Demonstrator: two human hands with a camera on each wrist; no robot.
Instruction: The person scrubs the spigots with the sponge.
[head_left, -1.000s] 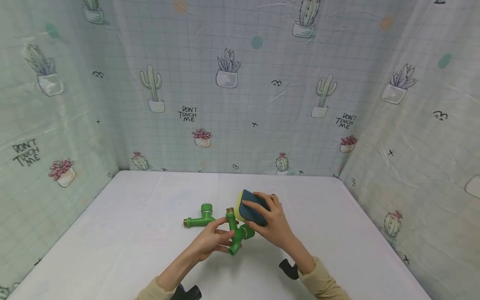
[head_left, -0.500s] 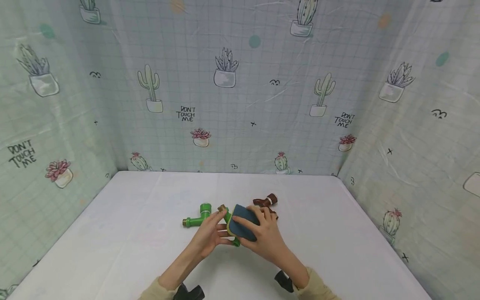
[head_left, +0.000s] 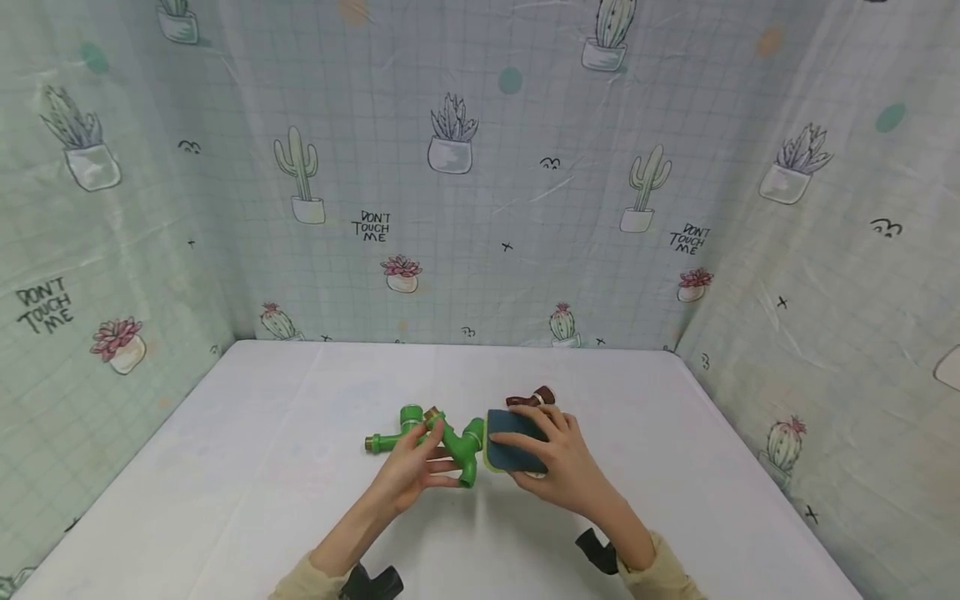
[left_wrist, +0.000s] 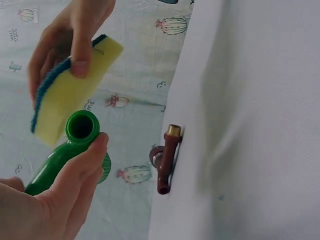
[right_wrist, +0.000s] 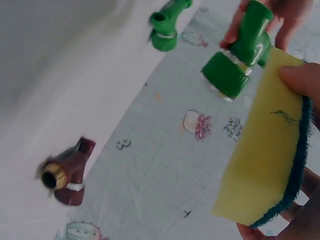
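Note:
Near the table's middle, my left hand (head_left: pixel 408 471) holds a green tap (head_left: pixel 463 450) with a brass-coloured threaded end, its thumb and fingers around the body. In the left wrist view the tap's open spout (left_wrist: pixel 82 127) faces the camera. My right hand (head_left: pixel 567 462) grips a sponge (head_left: pixel 504 421), dark blue scouring layer facing up. Its yellow side (right_wrist: pixel 255 150) is turned toward the tap, close beside the tap's round cap. A second green tap (head_left: pixel 384 444) lies on the table behind my left hand. Beyond the right hand lies a brown tap (head_left: pixel 543 396), partly hidden by it.
Two black pipe-like pieces lie near the front: one (head_left: pixel 386 585) by the left sleeve, the other (head_left: pixel 594 550) by the right forearm. A cactus-printed cloth (head_left: pixel 480 200) hangs behind and along both sides of the white table (head_left: pixel 285 417).
The sponge has come down onto the green tap, passed over it, and moved off to its right. The held tap has turned, threaded end now toward the upper left. The brown tap has come into view.

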